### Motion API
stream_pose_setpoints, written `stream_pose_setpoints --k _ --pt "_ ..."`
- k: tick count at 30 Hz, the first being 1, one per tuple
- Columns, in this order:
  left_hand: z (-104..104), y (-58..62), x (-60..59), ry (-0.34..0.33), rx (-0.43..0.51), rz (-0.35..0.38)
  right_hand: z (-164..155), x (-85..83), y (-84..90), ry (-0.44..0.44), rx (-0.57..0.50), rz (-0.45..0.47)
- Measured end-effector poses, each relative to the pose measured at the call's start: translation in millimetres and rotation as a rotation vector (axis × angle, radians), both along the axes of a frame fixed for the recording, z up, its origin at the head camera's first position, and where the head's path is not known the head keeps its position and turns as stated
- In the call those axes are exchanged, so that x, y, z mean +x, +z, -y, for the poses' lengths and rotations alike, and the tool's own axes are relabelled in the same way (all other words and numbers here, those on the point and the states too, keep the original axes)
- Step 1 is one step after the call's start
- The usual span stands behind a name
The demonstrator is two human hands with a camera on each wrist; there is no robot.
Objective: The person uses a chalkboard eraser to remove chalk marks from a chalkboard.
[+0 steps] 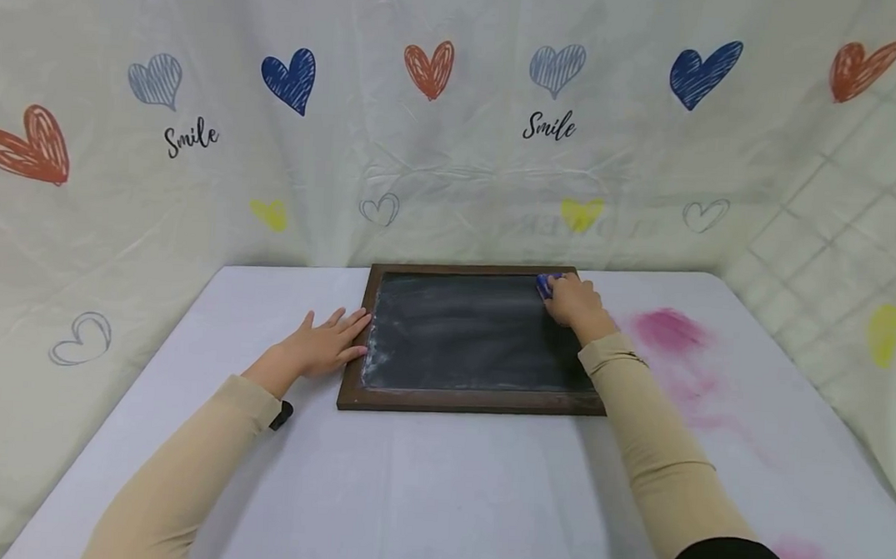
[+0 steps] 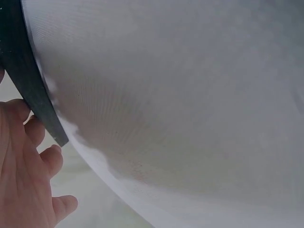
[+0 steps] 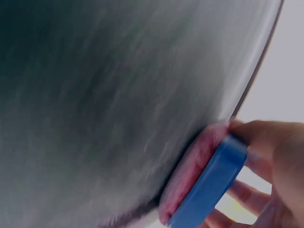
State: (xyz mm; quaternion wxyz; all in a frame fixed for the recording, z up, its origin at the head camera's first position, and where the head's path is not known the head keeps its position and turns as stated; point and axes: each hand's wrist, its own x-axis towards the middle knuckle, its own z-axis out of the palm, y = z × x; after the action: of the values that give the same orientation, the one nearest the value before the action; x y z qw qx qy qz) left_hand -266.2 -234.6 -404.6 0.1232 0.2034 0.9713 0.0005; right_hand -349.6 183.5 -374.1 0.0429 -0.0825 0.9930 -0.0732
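White tabletop (image 1: 438,496) bears a framed chalkboard (image 1: 475,339) whose far right corner the right hand (image 1: 576,303) rubs with a gripped blue eraser (image 1: 547,282), while the left hand (image 1: 325,345), fingers flat, braces the frame, which might slide if that pressure slackens, before a heart-printed backdrop (image 1: 424,145).

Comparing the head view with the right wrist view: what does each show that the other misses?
Only the head view shows the left hand lying flat against the chalkboard's wooden frame, the heart-print backdrop, and a pink smear on the table. Only the right wrist view shows the eraser's pink felt pad pressed to the slate. Both show the right hand gripping the blue eraser.
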Motion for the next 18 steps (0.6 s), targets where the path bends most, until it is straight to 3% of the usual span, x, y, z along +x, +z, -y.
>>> stream_pose_setpoints --k 8,18 --pt "-1 2.8 -1.1 -0.005 -0.001 0.000 13 0.4 1.5 -0.009 0.008 -0.022" --pt "0 3.3 -0.2 -0.004 -0.013 0.016 77 -0.3 -2.7 0.102 -0.011 0.009"
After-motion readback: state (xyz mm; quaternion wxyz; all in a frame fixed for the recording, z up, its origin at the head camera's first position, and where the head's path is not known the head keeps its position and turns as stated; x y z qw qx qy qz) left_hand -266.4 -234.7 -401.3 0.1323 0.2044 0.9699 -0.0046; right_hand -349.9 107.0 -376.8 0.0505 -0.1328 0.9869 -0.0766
